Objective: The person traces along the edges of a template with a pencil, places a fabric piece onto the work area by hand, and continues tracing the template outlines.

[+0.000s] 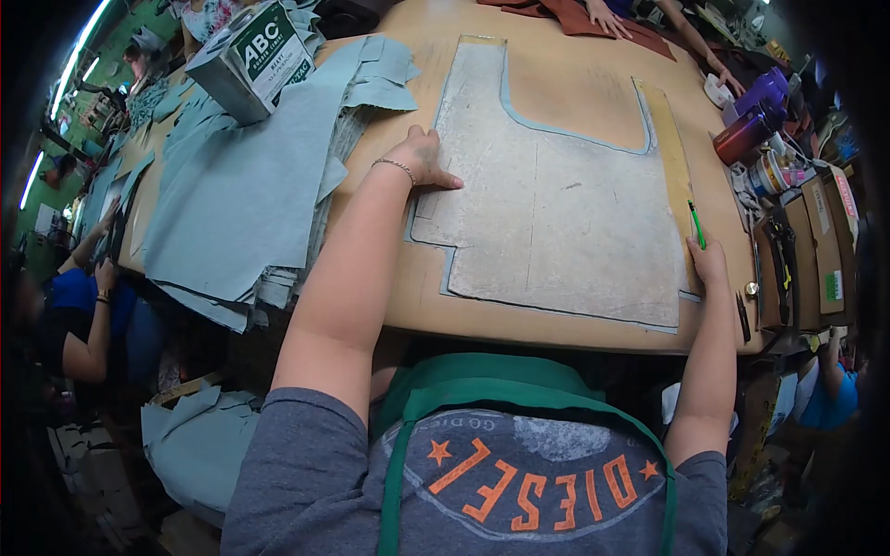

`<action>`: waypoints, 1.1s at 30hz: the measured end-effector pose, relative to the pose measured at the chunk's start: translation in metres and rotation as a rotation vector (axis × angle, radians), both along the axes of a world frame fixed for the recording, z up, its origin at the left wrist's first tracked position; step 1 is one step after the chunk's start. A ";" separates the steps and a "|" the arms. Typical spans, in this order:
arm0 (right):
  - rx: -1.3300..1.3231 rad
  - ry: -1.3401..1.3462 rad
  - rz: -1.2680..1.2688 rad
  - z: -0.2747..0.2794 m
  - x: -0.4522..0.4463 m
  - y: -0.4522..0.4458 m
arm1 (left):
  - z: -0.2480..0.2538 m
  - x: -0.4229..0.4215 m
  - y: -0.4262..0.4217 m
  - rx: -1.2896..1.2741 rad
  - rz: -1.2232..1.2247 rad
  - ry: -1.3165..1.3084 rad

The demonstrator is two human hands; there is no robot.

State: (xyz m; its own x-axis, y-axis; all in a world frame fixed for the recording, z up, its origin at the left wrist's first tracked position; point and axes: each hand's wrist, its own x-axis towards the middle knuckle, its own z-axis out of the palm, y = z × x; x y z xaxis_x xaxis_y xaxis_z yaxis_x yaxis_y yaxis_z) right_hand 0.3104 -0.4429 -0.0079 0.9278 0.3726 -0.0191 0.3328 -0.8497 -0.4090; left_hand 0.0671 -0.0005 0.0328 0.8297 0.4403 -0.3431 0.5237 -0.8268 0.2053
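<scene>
A large worn, pale pattern board (565, 222) lies flat on the table, with a U-shaped cutout at its far side. Under it, a thin rim of blue-grey sheet material (575, 137) shows along the edges. My left hand (422, 159) rests on the board's left edge, thumb stretched out on top and the other fingers partly hidden. At the board's right edge, my right hand (709, 261) grips a bright green pen or pencil (696, 225), which points up and away from me. Its lower end is hidden in the fingers.
Stacked blue-grey sheets (246, 185) fill the left side, with an ABC rubber cement can (252, 63) on them. To the right are a red-purple tumbler (746, 132), tape rolls (769, 173) and a cardboard box (820, 246). Another person's hands (607, 17) touch brown material at the far edge.
</scene>
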 end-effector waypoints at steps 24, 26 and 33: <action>-0.007 -0.040 0.002 -0.002 -0.003 -0.002 | -0.013 -0.009 0.010 -0.051 -0.096 -0.214; -0.032 0.014 -0.001 0.007 -0.008 0.002 | -0.010 -0.009 0.009 -0.075 -0.076 -0.209; 0.010 0.000 -0.005 -0.010 0.000 -0.006 | -0.013 -0.006 0.011 -0.074 -0.052 -0.158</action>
State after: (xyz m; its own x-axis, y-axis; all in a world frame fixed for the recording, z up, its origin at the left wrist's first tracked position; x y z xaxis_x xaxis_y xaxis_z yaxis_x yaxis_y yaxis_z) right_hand 0.3099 -0.4493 -0.0180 0.9296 0.3683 -0.0156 0.3286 -0.8472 -0.4174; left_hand 0.0608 0.0103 0.0199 0.8969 0.3738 -0.2365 0.4370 -0.8315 0.3430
